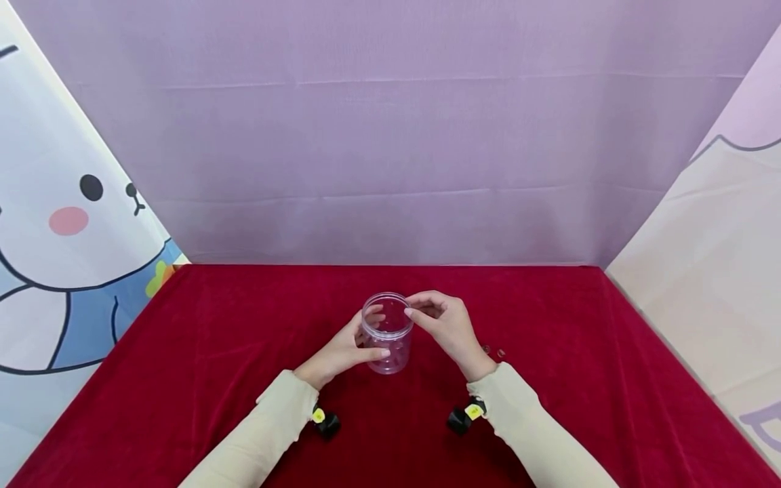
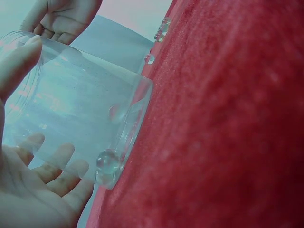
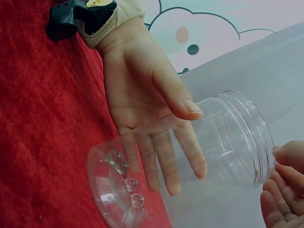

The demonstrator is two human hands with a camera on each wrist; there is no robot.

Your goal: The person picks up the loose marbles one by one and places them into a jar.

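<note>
A clear plastic jar (image 1: 390, 362), wide-mouthed with a ridged rim, stands roughly upright close over the red cloth. My left hand (image 1: 342, 352) grips its side, thumb in front and fingers spread round the back. Several clear glass marbles (image 3: 137, 200) lie at the jar's bottom. At the right side of the rim is my right hand (image 1: 445, 325), thumb tip by the mouth and the other fingers loosely bent. No marble shows between its fingers. Beyond the jar in the left wrist view, more marbles (image 2: 164, 27) rest on the cloth.
Red velvet cloth (image 1: 244, 298) covers the table. Two small clear marbles (image 1: 501, 353) show beside my right wrist. A lilac curtain (image 1: 390, 135) hangs behind, and printed cartoon sheets (image 1: 67, 257) flank the table. Black wrist cameras (image 1: 459, 420) hang under both cuffs.
</note>
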